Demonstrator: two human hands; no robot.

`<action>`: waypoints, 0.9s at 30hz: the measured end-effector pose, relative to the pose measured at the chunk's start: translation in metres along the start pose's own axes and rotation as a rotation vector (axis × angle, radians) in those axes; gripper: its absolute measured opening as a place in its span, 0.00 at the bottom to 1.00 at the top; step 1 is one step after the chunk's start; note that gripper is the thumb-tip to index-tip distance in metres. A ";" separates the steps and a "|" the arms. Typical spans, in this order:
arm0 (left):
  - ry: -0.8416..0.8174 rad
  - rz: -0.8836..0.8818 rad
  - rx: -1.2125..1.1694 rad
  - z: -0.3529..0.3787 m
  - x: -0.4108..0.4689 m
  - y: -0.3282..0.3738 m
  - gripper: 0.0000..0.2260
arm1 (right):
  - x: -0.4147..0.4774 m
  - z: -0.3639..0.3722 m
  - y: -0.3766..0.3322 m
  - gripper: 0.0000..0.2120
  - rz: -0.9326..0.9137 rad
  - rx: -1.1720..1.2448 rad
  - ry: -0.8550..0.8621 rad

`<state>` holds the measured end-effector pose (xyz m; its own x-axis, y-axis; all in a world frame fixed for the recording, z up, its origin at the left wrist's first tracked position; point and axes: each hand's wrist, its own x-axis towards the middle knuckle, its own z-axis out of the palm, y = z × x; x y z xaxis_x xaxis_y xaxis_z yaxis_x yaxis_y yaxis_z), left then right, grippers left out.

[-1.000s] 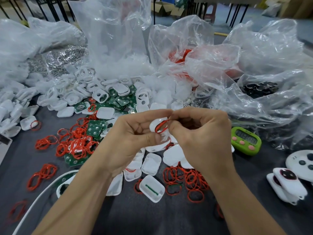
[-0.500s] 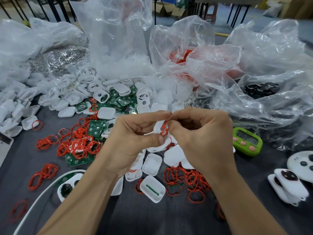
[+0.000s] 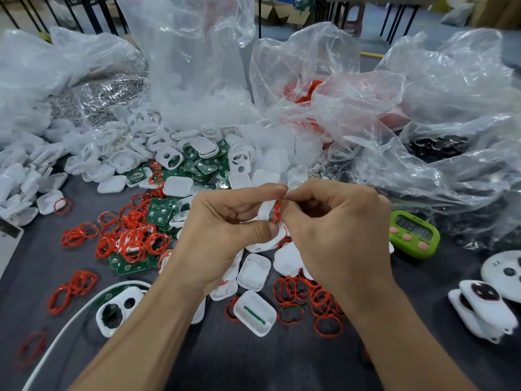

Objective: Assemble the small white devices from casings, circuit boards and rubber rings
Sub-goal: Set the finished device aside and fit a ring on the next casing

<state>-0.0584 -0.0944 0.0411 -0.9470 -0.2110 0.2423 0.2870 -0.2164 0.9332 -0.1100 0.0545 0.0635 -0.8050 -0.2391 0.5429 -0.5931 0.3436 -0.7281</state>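
My left hand (image 3: 225, 232) grips a small white casing (image 3: 266, 211) between thumb and fingers at the middle of the view. My right hand (image 3: 332, 235) pinches a red rubber ring (image 3: 276, 211) against that casing's edge. The casing is mostly hidden by both hands. Below them lie loose white casings (image 3: 253, 272), piles of red rings (image 3: 307, 300) and green circuit boards (image 3: 160, 214) on the dark table (image 3: 239, 359).
Clear plastic bags (image 3: 423, 122) of parts crowd the back and right. A green timer (image 3: 413, 234) sits to the right, white clip-like parts (image 3: 479, 309) at the far right, a white cable (image 3: 64, 328) curves at bottom left.
The casing has turned more edge-on between my hands, and the ring now shows narrower against its rim. Both hands stayed in place.
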 end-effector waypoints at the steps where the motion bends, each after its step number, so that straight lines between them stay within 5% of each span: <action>1: -0.003 0.003 0.002 0.000 0.000 0.000 0.23 | -0.001 0.000 0.000 0.06 0.002 0.005 -0.003; 13: 0.104 0.043 0.104 0.002 -0.002 -0.001 0.22 | -0.002 0.002 0.008 0.04 -0.109 -0.096 -0.088; 27: 0.225 -0.178 -0.009 0.000 0.002 -0.001 0.15 | -0.001 0.006 0.019 0.11 -0.135 -0.113 -0.134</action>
<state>-0.0611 -0.0944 0.0405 -0.9271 -0.3747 0.0086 0.1209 -0.2773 0.9531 -0.1209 0.0562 0.0465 -0.7170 -0.4059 0.5667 -0.6969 0.3981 -0.5966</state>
